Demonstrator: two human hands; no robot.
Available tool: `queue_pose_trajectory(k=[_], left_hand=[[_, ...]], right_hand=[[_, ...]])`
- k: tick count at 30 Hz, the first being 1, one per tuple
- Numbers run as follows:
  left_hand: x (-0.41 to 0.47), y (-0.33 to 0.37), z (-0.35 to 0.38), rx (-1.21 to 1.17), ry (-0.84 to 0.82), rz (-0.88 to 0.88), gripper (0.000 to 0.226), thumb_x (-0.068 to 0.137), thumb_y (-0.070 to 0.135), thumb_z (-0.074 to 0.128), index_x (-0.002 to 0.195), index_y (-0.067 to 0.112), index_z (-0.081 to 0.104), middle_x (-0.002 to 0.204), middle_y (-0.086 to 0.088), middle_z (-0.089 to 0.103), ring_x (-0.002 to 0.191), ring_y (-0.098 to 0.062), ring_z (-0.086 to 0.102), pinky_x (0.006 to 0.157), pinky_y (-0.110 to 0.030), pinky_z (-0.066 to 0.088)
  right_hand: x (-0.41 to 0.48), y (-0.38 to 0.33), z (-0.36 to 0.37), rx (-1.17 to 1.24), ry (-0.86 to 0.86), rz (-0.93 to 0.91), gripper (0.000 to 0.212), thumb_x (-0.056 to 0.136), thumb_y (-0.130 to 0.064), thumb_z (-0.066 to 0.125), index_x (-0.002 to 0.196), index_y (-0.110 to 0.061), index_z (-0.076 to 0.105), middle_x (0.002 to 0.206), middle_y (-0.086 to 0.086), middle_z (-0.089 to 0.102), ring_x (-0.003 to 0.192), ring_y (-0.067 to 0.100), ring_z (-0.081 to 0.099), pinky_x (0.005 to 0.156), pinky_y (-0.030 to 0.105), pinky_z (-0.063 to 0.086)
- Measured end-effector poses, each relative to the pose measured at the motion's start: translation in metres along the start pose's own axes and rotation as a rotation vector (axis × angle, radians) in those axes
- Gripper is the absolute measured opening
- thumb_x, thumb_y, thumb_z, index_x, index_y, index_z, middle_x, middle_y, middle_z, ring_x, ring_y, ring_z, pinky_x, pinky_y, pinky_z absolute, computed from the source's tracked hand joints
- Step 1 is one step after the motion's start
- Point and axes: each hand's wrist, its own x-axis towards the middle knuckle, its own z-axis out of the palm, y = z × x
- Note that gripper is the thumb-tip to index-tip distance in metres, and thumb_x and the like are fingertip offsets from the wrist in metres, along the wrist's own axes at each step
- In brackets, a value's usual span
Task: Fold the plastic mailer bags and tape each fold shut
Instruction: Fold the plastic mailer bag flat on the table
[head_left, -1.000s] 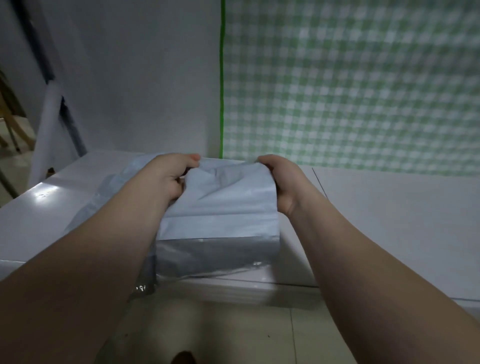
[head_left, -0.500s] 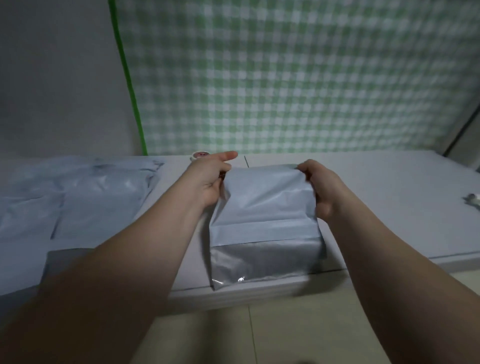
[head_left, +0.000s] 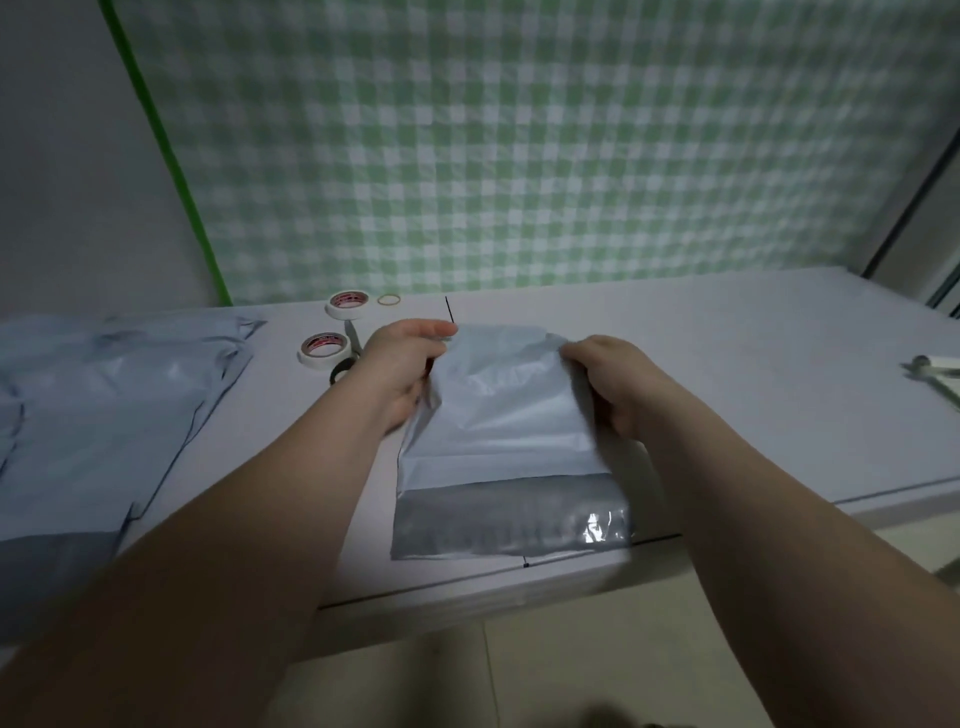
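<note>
Dead ahead on the tabletop (head_left: 753, 389), the mailer bag (head_left: 498, 415) runs twelve to six o'clock; my left grip (head_left: 402, 374) and right grip (head_left: 613, 384) pinch its far corners, tape rolls (head_left: 318, 359) at ten o'clock, nearer my left.

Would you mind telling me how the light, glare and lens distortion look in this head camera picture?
Head view: the light is dim, bluish and fairly even. Head view: one bright glare patch sits on the grey flap of the mailer bag, near its lower right corner. Head view: the wide lens makes the green strip lean and the table slant.
</note>
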Motion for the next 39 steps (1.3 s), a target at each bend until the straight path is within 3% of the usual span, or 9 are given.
queue_pose_trajectory(k=[3, 8, 12, 16, 19, 23, 30, 35, 39], left_hand=[[-0.006, -0.005, -0.009, 0.190, 0.030, -0.032, 0.024, 0.086, -0.010, 0.054, 0.082, 0.012, 0.063, 0.101, -0.017, 0.064, 0.082, -0.024, 0.063, 0.072, -0.028, 0.056], [-0.047, 0.000, -0.015, 0.898, 0.075, 0.185, 0.042, 0.077, 0.015, 0.072, 0.116, 0.020, 0.060, 0.122, -0.005, 0.045, 0.097, -0.015, 0.048, 0.086, -0.020, 0.037], [-0.085, -0.002, -0.016, 1.215, -0.121, 0.330, 0.056, 0.071, 0.044, 0.075, 0.121, 0.028, 0.055, 0.129, -0.003, 0.033, 0.122, -0.019, 0.034, 0.106, -0.031, 0.031], [-0.105, -0.013, -0.016, 1.420, -0.306, 0.331, 0.064, 0.068, 0.060, 0.071, 0.121, 0.029, 0.053, 0.126, 0.002, 0.036, 0.120, -0.019, 0.034, 0.103, -0.040, 0.037], [-0.112, -0.016, -0.015, 1.452, -0.298, 0.427, 0.057, 0.070, 0.063, 0.067, 0.114, 0.027, 0.057, 0.118, 0.005, 0.044, 0.111, -0.017, 0.043, 0.095, -0.041, 0.043], [-0.119, -0.018, -0.011, 1.546, -0.271, 0.538, 0.038, 0.080, 0.055, 0.062, 0.105, 0.025, 0.060, 0.106, 0.006, 0.053, 0.099, -0.015, 0.051, 0.080, -0.035, 0.046], [-0.131, -0.008, -0.007, 1.357, 0.129, 0.723, 0.008, 0.087, 0.013, 0.051, 0.092, 0.018, 0.055, 0.097, 0.000, 0.055, 0.091, -0.024, 0.052, 0.063, -0.031, 0.035], [-0.137, 0.003, -0.002, 1.263, 0.292, 0.789, 0.013, 0.085, 0.004, 0.048, 0.094, 0.012, 0.052, 0.096, -0.004, 0.054, 0.089, -0.023, 0.045, 0.058, -0.034, 0.034], [-0.134, 0.011, -0.004, 1.298, 0.326, 0.559, 0.024, 0.082, 0.002, 0.053, 0.103, 0.013, 0.051, 0.107, -0.007, 0.047, 0.093, -0.029, 0.049, 0.064, -0.037, 0.039]], right_hand=[[-0.006, 0.007, -0.002, -0.159, 0.064, -0.052, 0.009, 0.084, -0.019, 0.060, 0.083, -0.015, 0.052, 0.081, 0.008, 0.058, 0.075, 0.026, 0.057, 0.066, 0.034, 0.045], [-0.045, 0.014, -0.005, -0.538, 0.128, -0.292, 0.057, 0.075, -0.040, 0.074, 0.125, -0.026, 0.048, 0.120, 0.001, 0.049, 0.109, 0.020, 0.050, 0.085, 0.031, 0.043], [-0.079, 0.023, -0.006, -0.778, -0.071, -0.442, 0.059, 0.058, -0.055, 0.081, 0.109, -0.035, 0.062, 0.140, -0.001, 0.034, 0.131, 0.018, 0.030, 0.108, 0.036, 0.031], [-0.093, 0.035, -0.005, -0.927, -0.173, -0.502, 0.058, 0.057, -0.063, 0.077, 0.108, -0.035, 0.067, 0.142, -0.003, 0.042, 0.131, 0.019, 0.035, 0.108, 0.041, 0.034], [-0.100, 0.038, -0.002, -0.958, -0.129, -0.610, 0.045, 0.070, -0.054, 0.074, 0.104, -0.025, 0.072, 0.132, -0.001, 0.056, 0.120, 0.020, 0.049, 0.102, 0.034, 0.039], [-0.107, 0.040, 0.004, -1.119, 0.023, -0.732, 0.020, 0.091, -0.025, 0.052, 0.089, -0.018, 0.071, 0.095, 0.003, 0.068, 0.090, 0.026, 0.060, 0.073, 0.037, 0.048], [-0.121, 0.029, 0.006, -0.953, 0.403, -0.922, 0.010, 0.089, -0.020, 0.057, 0.087, -0.016, 0.066, 0.080, 0.002, 0.066, 0.082, 0.026, 0.056, 0.053, 0.029, 0.037], [-0.119, 0.011, 0.005, -0.933, 0.509, -0.641, 0.014, 0.087, -0.011, 0.052, 0.099, -0.014, 0.059, 0.094, 0.005, 0.059, 0.088, 0.026, 0.052, 0.058, 0.030, 0.033], [-0.120, 0.004, 0.002, -0.805, 0.590, -0.530, 0.022, 0.085, 0.000, 0.045, 0.097, -0.013, 0.059, 0.093, 0.006, 0.057, 0.072, 0.024, 0.045, 0.060, 0.029, 0.031]])
